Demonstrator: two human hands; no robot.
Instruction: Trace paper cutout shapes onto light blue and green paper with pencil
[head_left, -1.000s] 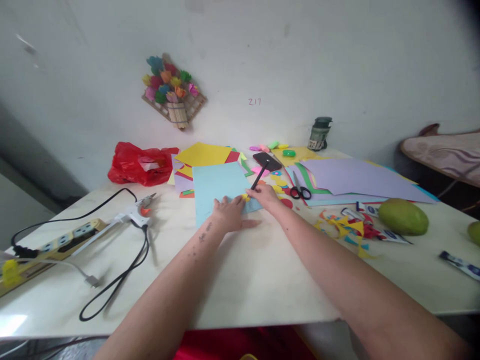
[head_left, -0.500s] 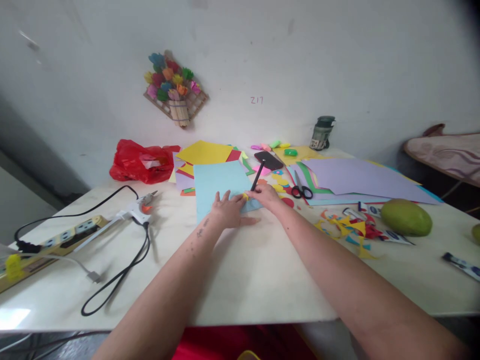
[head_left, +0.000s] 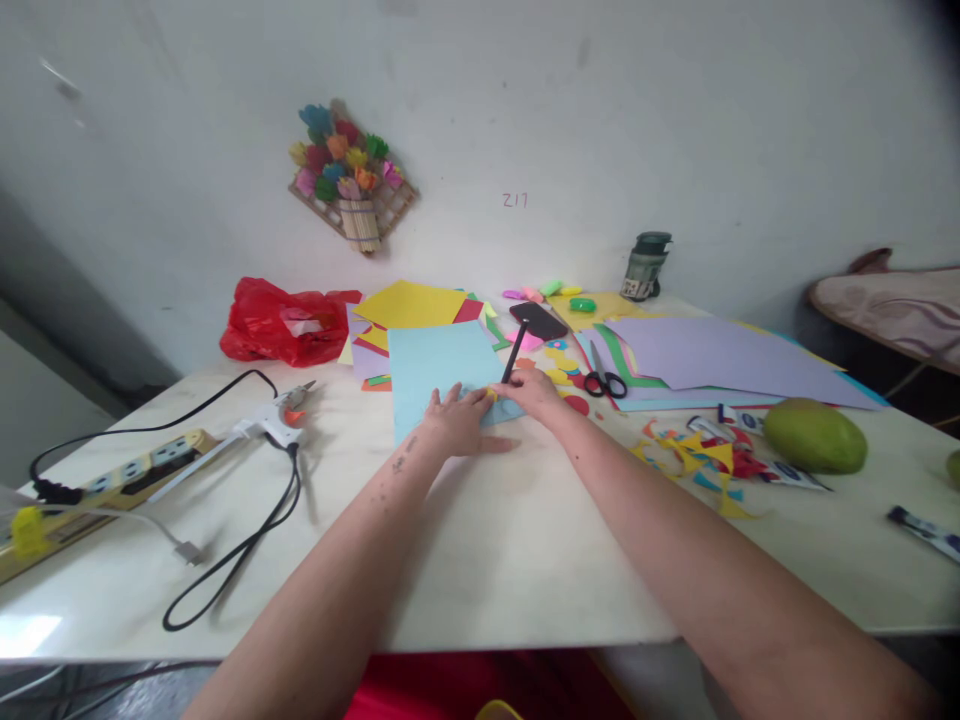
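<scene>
A light blue sheet of paper lies on the table in front of me. My left hand rests on its lower part with fingers spread, the fingertips at a small yellow paper piece. My right hand grips a black pen near its lower end, with the pen leaning up and away. The pen's tip is hidden by my fingers, close to the yellow piece. Paper cutouts in yellow, red and orange lie just beyond my right hand.
Black-handled scissors and a lilac sheet stack lie to the right. Yellow scraps, glue tubes and a green mango sit nearer. On the left are a glue gun, a power strip and a red bag.
Both hands stay in nearly the same place, the right still on the pen. The whole view has shifted very slightly.
</scene>
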